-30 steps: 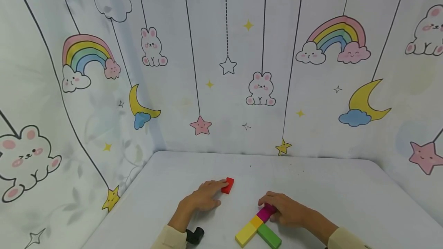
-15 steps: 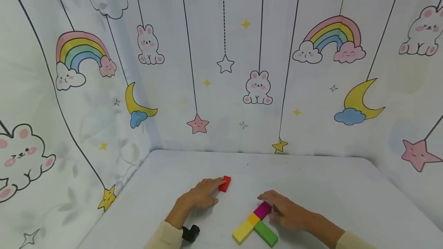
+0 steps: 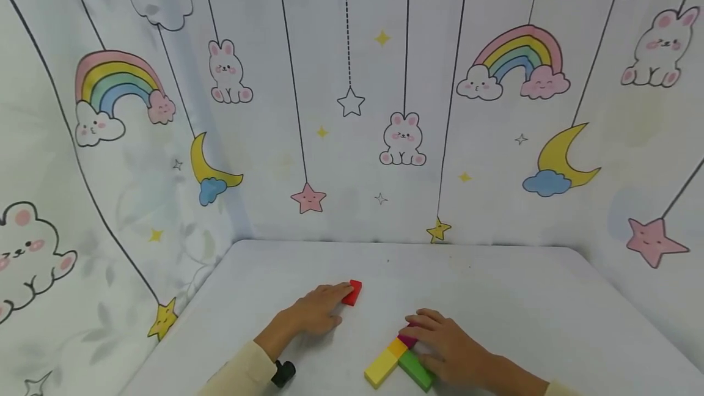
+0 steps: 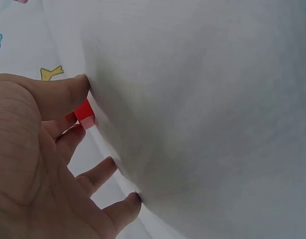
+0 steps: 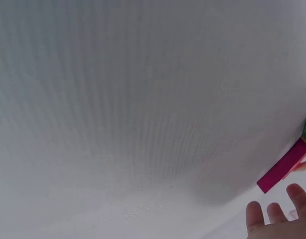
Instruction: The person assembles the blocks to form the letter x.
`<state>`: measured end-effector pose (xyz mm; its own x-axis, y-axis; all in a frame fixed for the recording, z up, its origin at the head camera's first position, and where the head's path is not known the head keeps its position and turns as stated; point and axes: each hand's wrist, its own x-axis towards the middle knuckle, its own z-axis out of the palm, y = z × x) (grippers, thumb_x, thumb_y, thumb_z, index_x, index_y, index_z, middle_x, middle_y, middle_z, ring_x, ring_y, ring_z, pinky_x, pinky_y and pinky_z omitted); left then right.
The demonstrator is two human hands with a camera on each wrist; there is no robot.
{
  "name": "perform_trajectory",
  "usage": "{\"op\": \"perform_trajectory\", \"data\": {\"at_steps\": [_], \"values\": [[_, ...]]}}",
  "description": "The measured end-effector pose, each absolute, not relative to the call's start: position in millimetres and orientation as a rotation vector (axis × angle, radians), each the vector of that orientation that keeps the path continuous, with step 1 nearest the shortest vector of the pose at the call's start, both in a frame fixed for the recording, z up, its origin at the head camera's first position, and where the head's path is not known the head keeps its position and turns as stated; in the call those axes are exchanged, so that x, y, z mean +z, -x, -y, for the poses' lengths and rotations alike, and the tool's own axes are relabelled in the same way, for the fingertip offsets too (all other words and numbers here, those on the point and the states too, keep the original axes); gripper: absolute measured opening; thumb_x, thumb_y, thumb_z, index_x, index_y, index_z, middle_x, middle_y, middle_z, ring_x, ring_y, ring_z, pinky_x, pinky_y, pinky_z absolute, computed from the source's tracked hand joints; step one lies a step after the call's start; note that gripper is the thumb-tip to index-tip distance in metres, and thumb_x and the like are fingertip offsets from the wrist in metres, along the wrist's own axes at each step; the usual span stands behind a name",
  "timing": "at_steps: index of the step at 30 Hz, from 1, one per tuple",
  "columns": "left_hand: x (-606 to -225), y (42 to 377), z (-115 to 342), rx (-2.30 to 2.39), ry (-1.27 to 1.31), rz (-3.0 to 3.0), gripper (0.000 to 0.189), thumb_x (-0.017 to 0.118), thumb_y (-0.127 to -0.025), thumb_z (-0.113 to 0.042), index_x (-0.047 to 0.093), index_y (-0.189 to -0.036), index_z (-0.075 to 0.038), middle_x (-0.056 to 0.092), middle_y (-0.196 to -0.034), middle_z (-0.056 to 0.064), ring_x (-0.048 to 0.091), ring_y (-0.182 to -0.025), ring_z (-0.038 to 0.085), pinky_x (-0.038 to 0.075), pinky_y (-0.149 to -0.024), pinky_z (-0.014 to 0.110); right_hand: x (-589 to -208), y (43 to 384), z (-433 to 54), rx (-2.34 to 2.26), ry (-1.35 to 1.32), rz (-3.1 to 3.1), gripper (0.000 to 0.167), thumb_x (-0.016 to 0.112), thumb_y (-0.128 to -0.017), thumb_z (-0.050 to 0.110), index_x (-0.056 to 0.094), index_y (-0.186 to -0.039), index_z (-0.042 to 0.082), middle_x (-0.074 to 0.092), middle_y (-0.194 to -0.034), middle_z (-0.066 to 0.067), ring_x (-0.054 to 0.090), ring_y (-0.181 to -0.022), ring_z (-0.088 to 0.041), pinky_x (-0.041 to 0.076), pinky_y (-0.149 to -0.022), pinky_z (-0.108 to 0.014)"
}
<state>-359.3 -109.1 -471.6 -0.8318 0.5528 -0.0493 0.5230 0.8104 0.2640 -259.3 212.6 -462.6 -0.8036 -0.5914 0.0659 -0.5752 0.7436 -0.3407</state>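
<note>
My left hand [image 3: 315, 311] reaches to a small red block [image 3: 355, 293], its extended fingertips on the block's near side. In the left wrist view the red block [image 4: 85, 115] shows between thumb and fingers, with the thumb apart from it. My right hand [image 3: 453, 347] hovers with spread fingers over a magenta block [image 3: 407, 341], partly hiding it. That block lies in line with an orange block [image 3: 397, 347] and a longer yellow block [image 3: 381, 368]. A green block [image 3: 415, 371] branches off at an angle, right by my thumb. The right wrist view shows fingers [image 5: 297, 196] apart from the magenta block.
The blocks lie on a white table [image 3: 495, 286]. A black object [image 3: 284, 374] is at my left sleeve. Behind and at the sides hangs a white curtain [image 3: 357, 157] with rainbows, rabbits, moons and stars.
My right hand has shifted over the magenta block and lower toward the green one, with its fingers more spread. The left hand stays at the red block. The head view has turned slightly right.
</note>
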Motion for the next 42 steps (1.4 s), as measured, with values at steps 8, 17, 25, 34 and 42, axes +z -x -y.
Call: {"op": "perform_trajectory", "data": {"at_steps": [8,17,25,34,42], "values": [[-464,360,114,0.317,-0.837,-2.848,0.067,0.068,-0.095,-0.028,0.040,-0.156,-0.026,0.035,-0.163,-0.005,0.037,-0.146,0.025,0.043,-0.106,0.063,-459,252,-202,-0.447,0.955,-2.809,0.046,0.062,-0.096,0.043,0.055,-0.142,0.039,0.049,-0.153,0.009,0.038,-0.145,-0.028,0.042,-0.108,-0.062],[-455,362,111,0.255,-0.836,-2.857,0.064,0.072,-0.092,-0.025,0.047,-0.150,-0.026,0.045,-0.154,-0.006,0.048,-0.127,0.020,0.052,-0.099,0.052,-457,249,-199,-0.347,0.998,-2.817,0.044,0.063,-0.097,0.041,0.061,-0.141,0.037,0.055,-0.148,0.007,0.044,-0.141,-0.029,0.048,-0.104,-0.056],[-460,374,99,0.210,-0.915,-2.904,0.065,0.068,-0.088,-0.006,0.050,-0.147,-0.026,0.048,-0.148,-0.006,0.049,-0.123,0.017,0.056,-0.093,0.043,-452,246,-203,-0.289,1.031,-2.851,0.043,0.066,-0.096,0.037,0.063,-0.139,0.033,0.057,-0.144,0.006,0.045,-0.137,-0.028,0.051,-0.102,-0.052],[-459,381,97,0.097,-1.109,-2.971,0.046,0.065,-0.098,-0.014,0.058,-0.141,-0.030,0.055,-0.138,-0.006,0.053,-0.117,0.016,0.059,-0.089,0.041,-455,246,-203,-0.280,1.036,-2.837,0.043,0.064,-0.098,0.037,0.062,-0.141,0.031,0.056,-0.145,0.007,0.042,-0.140,-0.028,0.049,-0.105,-0.052],[-456,390,97,-0.107,-1.288,-2.989,0.052,0.073,-0.093,-0.012,0.061,-0.138,-0.033,0.060,-0.129,-0.007,0.058,-0.108,0.013,0.058,-0.082,0.028,-455,247,-202,-0.316,1.072,-2.827,0.042,0.062,-0.100,0.034,0.062,-0.141,0.028,0.055,-0.147,0.005,0.041,-0.141,-0.029,0.048,-0.105,-0.054]]}}
